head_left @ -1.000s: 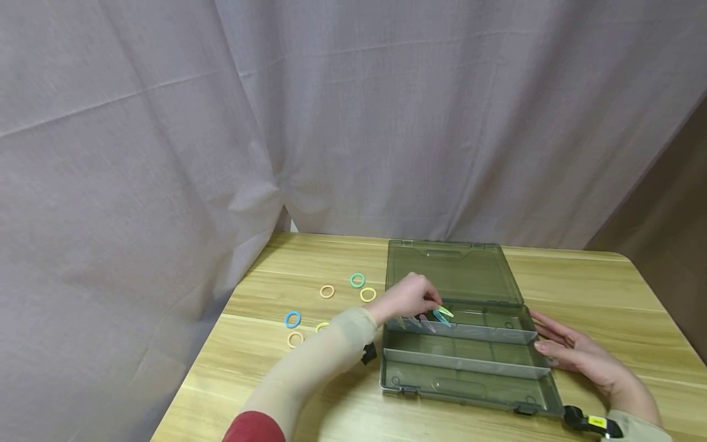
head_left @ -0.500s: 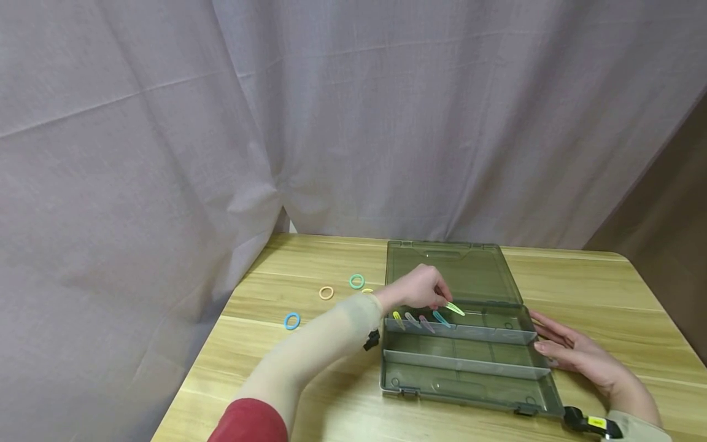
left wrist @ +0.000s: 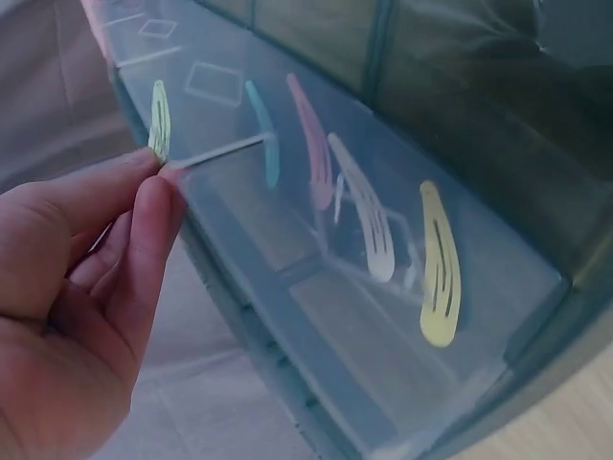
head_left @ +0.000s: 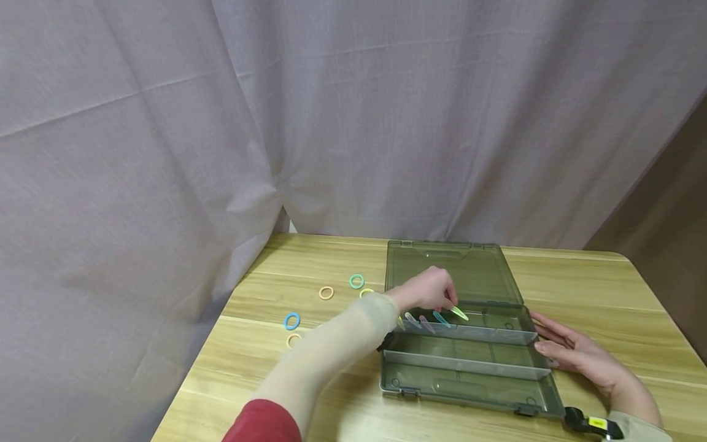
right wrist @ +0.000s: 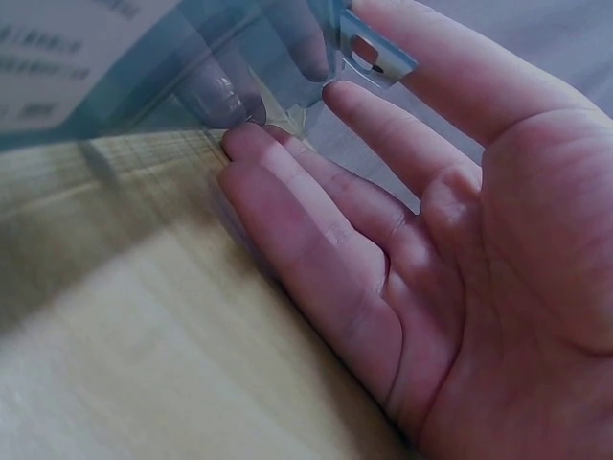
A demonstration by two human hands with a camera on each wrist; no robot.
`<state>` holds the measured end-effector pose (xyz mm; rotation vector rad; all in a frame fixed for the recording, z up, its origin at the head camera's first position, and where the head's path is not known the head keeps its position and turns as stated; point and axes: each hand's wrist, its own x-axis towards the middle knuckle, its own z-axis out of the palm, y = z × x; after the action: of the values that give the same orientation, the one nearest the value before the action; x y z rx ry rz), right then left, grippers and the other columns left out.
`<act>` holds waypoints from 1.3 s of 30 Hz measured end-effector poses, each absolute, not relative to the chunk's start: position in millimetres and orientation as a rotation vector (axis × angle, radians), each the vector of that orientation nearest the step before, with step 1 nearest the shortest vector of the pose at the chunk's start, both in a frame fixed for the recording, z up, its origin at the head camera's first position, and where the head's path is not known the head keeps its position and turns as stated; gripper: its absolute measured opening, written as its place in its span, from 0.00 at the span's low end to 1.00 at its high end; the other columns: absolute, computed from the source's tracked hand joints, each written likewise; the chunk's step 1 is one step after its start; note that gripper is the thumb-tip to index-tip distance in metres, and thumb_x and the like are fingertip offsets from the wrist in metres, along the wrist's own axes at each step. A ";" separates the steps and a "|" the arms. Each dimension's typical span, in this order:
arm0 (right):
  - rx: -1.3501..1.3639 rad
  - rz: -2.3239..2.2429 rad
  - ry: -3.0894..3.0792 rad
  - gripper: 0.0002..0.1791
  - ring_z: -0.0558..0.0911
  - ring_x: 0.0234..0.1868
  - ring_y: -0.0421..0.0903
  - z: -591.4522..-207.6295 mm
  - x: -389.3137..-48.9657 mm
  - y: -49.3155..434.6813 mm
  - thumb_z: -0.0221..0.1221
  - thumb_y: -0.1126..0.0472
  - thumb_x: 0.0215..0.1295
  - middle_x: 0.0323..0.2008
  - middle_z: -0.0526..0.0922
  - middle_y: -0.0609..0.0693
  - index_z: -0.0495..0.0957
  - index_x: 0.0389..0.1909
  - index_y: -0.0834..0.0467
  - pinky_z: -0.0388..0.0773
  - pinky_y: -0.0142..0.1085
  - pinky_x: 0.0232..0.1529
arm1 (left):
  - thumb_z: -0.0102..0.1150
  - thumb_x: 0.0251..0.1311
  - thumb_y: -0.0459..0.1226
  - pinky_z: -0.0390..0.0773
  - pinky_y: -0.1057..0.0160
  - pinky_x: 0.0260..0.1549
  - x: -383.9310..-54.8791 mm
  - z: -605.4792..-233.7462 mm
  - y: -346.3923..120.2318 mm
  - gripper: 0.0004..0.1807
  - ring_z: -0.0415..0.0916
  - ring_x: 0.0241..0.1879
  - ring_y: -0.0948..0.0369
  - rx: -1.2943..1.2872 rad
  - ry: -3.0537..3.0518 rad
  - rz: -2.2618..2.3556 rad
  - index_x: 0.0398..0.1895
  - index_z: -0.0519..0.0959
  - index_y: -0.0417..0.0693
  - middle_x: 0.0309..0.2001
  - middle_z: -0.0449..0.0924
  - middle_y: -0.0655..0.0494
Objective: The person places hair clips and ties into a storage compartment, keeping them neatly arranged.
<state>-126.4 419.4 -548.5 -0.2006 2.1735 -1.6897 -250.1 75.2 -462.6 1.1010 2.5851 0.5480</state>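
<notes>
My left hand (head_left: 431, 287) pinches a light green snap hair clip (left wrist: 160, 113) between thumb and fingertips, over the back compartment of a grey-green see-through plastic box (head_left: 466, 364). In that compartment, leaning along the divider, lie a yellow hair clip (left wrist: 441, 273), a white one, a pink hair clip (left wrist: 311, 144) and a blue hair clip (left wrist: 265, 134). My right hand (head_left: 588, 356) touches the box's right side with its fingers extended. The right wrist view shows those fingers (right wrist: 316, 240) against the box's lower edge.
The box lid (head_left: 453, 267) lies open toward the curtain (head_left: 359, 123). The middle and front compartments show no clips. Left of the box, several coloured rings lie on the wooden table (head_left: 259, 362), among them a blue ring (head_left: 291, 321) and a green ring (head_left: 356, 282).
My left hand has moved right along the back compartment with the light green hair clip, leaving the blue clip behind in the row. The right hand has stayed at the box's side.
</notes>
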 end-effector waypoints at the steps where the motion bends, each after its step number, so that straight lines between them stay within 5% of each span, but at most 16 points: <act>1: -0.202 -1.689 2.172 0.40 0.75 0.59 0.23 -548.3 -126.2 419.6 0.53 0.61 0.84 0.62 0.66 0.16 0.45 0.87 0.58 0.81 0.33 0.53 | 0.73 0.67 0.33 0.76 0.81 0.32 -249.2 -463.5 76.4 0.03 0.79 0.18 0.73 1.124 2.595 0.512 0.38 0.93 0.50 0.30 0.89 0.67; 21: -0.210 -1.685 2.164 0.40 0.74 0.59 0.22 -546.6 -124.7 421.1 0.53 0.61 0.84 0.61 0.66 0.16 0.44 0.88 0.56 0.82 0.34 0.52 | 0.74 0.68 0.42 0.78 0.75 0.35 -237.4 -464.4 90.9 0.04 0.78 0.18 0.75 1.108 2.679 0.158 0.41 0.94 0.66 0.40 0.88 0.76; 28: -0.200 -1.682 2.167 0.40 0.74 0.59 0.21 -545.6 -124.3 420.7 0.53 0.61 0.84 0.61 0.66 0.16 0.44 0.87 0.57 0.81 0.33 0.52 | 0.74 0.68 0.44 0.79 0.74 0.40 -240.4 -467.8 93.6 0.05 0.80 0.40 0.77 1.190 2.704 0.065 0.40 0.94 0.69 0.42 0.88 0.78; 39: -0.170 -1.649 2.171 0.40 0.72 0.59 0.20 -546.9 -126.6 422.3 0.53 0.59 0.85 0.64 0.64 0.20 0.43 0.88 0.57 0.82 0.34 0.52 | 0.73 0.68 0.40 0.81 0.73 0.42 -240.5 -465.4 93.2 0.08 0.83 0.45 0.75 1.271 2.716 -0.009 0.42 0.94 0.69 0.44 0.88 0.78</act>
<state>-126.6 422.3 -546.9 -0.1703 2.1707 -1.6487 -240.5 93.2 -465.4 1.2709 2.7155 -0.0095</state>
